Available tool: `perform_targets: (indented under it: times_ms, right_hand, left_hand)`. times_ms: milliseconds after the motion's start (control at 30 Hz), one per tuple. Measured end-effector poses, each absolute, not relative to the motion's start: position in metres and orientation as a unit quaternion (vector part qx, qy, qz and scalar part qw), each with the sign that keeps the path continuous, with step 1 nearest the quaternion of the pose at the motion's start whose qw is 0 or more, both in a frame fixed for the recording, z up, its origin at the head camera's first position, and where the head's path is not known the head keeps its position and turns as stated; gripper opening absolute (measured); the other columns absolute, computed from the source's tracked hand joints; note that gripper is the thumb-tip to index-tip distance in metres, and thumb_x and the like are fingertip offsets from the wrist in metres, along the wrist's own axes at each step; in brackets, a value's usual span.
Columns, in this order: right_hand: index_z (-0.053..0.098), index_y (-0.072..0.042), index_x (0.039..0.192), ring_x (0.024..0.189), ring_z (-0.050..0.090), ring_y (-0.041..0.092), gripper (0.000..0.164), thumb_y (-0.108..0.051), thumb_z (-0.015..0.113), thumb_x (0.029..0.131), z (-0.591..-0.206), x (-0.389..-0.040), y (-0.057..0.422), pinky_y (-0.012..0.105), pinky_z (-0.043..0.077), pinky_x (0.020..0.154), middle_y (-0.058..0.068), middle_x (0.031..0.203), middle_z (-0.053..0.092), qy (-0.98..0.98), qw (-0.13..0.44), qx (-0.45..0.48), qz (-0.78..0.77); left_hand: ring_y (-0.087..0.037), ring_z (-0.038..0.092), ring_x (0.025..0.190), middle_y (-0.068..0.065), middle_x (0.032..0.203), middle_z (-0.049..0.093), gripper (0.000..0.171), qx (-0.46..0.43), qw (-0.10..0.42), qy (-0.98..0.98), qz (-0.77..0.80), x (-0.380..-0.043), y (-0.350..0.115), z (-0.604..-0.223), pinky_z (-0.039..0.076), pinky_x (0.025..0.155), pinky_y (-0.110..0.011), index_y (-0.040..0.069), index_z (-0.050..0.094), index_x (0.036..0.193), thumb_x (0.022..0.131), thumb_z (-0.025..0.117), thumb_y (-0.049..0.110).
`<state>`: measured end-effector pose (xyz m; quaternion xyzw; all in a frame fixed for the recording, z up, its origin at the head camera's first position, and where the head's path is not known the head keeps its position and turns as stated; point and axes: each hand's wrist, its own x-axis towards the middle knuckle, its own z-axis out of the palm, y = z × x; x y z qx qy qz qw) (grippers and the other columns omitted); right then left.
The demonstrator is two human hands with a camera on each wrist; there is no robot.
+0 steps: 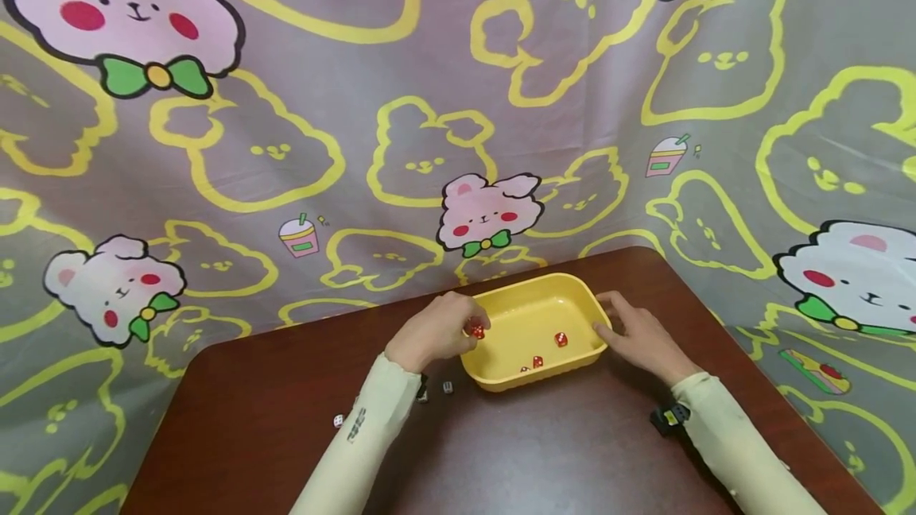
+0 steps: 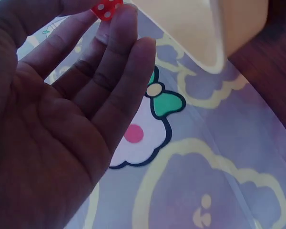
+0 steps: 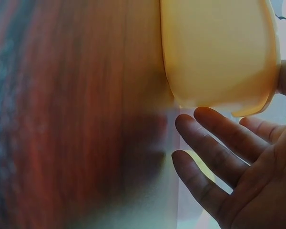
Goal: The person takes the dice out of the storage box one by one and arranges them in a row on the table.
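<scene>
My left hand (image 1: pixel 440 328) is over the left end of a yellow plastic tray (image 1: pixel 551 283), pinching a red die (image 1: pixel 478 332) with white dots. In the left wrist view the same red die (image 2: pixel 106 9) sits at the fingertips, and the tray's corner (image 2: pixel 212 57) is close by. Inside the tray lie a red die (image 1: pixel 561 338), another red die (image 1: pixel 538 362) and a third one partly hidden by the near wall. At the right end, my right hand (image 1: pixel 640 336) holds the tray's rim, thumb over the edge and fingers outside; the right wrist view shows those fingers (image 3: pixel 224 143) spread by the end wall.
A white die (image 1: pixel 339 420) lies on the brown table (image 1: pixel 265 388) left of my left forearm. Near that wrist are a dark die (image 1: pixel 448 387) and another small die (image 1: pixel 422 398), partly hidden by the sleeve. Patterned cloth (image 1: pixel 401 141) hangs behind and along the sides.
</scene>
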<state>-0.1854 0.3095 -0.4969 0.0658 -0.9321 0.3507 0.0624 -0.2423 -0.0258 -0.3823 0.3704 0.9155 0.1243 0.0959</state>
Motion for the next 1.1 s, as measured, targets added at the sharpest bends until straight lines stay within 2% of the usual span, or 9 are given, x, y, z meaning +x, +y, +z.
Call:
perform_targets:
  times_ms: [267,500,767,1100]
  right_hand:
    - [0.046,-0.018,0.133,0.101,0.069,0.028,0.047,-0.03,0.064,0.092,-0.497,-0.185,0.312,0.042,0.054,0.075,0.012,0.115,0.07,-0.934,0.066,0.062,0.346]
    - [0.046,-0.017,0.133,0.1,0.069,0.027,0.045,-0.029,0.063,0.093,-0.497,-0.186,0.312,0.041,0.054,0.075,0.012,0.115,0.07,-0.933,0.063,0.066,0.349]
    - [0.046,-0.017,0.133,0.102,0.068,0.028,0.046,-0.03,0.063,0.092,-0.497,-0.189,0.31,0.043,0.053,0.078,0.011,0.114,0.07,-0.936,0.061,0.061,0.341]
    - [0.046,-0.016,0.133,0.098,0.069,0.025,0.046,-0.03,0.063,0.093,-0.498,-0.187,0.31,0.04,0.053,0.076,0.01,0.113,0.07,-0.932,0.061,0.069,0.35]
  left_hand:
    - [-0.01,0.056,0.072,0.007,0.076,0.064,0.016,0.374,0.064,0.916,0.129,-0.239,-0.046,-0.382,0.047,0.066,-0.024,0.019,0.071,0.086,0.076,0.07,0.007]
    - [-0.01,0.055,0.073,0.007,0.08,0.065,0.017,0.353,0.08,0.923,0.13,-0.234,-0.06,-0.382,0.047,0.068,-0.023,0.018,0.074,0.093,0.078,0.072,0.01]
    - [-0.008,0.054,0.07,0.009,0.081,0.065,0.021,0.338,0.073,0.928,0.136,-0.226,-0.085,-0.387,0.046,0.065,-0.023,0.02,0.074,0.092,0.076,0.071,0.009]
    - [-0.007,0.053,0.068,0.009,0.081,0.064,0.022,0.31,0.071,0.939,0.132,-0.212,-0.112,-0.396,0.046,0.063,-0.022,0.021,0.073,0.093,0.075,0.071,0.009]
